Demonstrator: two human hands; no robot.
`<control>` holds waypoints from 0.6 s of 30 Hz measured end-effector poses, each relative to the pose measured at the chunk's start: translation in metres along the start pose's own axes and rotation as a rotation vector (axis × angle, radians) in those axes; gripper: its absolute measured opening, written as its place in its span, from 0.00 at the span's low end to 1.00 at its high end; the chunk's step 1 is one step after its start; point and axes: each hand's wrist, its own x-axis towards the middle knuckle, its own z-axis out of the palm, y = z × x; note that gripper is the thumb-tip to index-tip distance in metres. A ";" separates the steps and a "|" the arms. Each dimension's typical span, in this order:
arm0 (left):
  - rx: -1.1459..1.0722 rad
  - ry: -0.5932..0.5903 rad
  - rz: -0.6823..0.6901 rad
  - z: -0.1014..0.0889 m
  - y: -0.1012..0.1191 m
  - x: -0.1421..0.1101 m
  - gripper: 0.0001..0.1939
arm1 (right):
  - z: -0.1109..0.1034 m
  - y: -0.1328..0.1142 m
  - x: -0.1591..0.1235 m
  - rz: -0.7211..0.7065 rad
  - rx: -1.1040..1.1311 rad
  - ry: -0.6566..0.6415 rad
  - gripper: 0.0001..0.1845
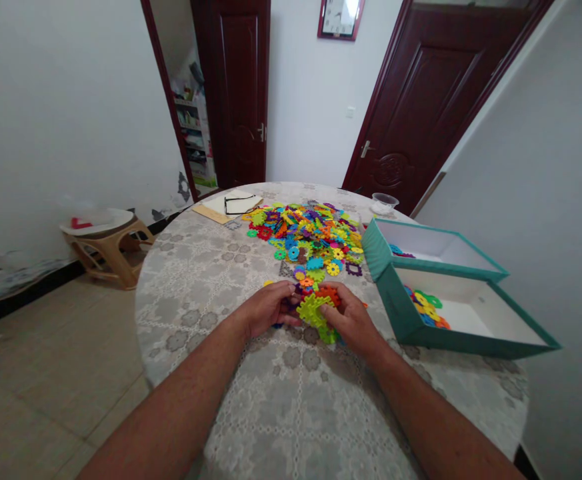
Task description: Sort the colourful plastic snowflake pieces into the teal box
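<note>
Near the middle of the table my right hand [355, 321] is closed around a cluster of joined plastic building pieces [315, 311]. Yellow-green notched pieces face me, with red-orange and purple ones behind. To its left, my left hand [271, 308] has its thumb and fingers curled at a dark purple piece on the cluster's left side. Where its fingertips meet the pieces is partly hidden. Just beyond both hands spreads a large pile of loose notched pieces [315, 230] in many colours, with a blue ring-shaped piece [293, 253] at its near edge.
A green box [391, 300] and its lid [441, 230] stand open at the right, with some pieces inside. Black glasses [227, 205] lie on paper [215, 212] at the back left. A clear plastic bowl [385, 199] sits at the far right edge. A stool [111, 250] stands left.
</note>
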 end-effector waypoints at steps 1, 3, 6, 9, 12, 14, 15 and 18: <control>0.019 -0.005 -0.006 0.000 0.000 0.000 0.16 | 0.000 0.000 0.001 0.010 0.004 -0.023 0.18; 0.082 -0.029 -0.023 0.001 -0.001 -0.002 0.20 | 0.000 0.001 0.002 0.016 -0.019 -0.077 0.13; 0.199 -0.080 -0.007 0.004 -0.004 -0.004 0.25 | 0.003 0.002 0.003 -0.013 -0.096 -0.097 0.12; 0.330 -0.091 0.051 0.008 -0.002 -0.008 0.26 | 0.007 0.003 0.003 -0.028 -0.128 -0.103 0.13; 0.460 -0.045 0.097 0.013 0.004 -0.013 0.25 | 0.009 0.002 0.003 -0.012 -0.153 -0.099 0.11; 0.504 -0.009 0.118 0.016 0.008 -0.015 0.25 | 0.010 0.000 0.002 -0.018 -0.191 -0.079 0.09; 0.510 0.005 0.126 0.017 0.010 -0.016 0.25 | 0.011 -0.001 0.002 -0.024 -0.206 -0.072 0.08; 0.491 0.010 0.140 0.017 0.011 -0.017 0.25 | 0.013 -0.004 0.000 -0.033 -0.212 -0.058 0.08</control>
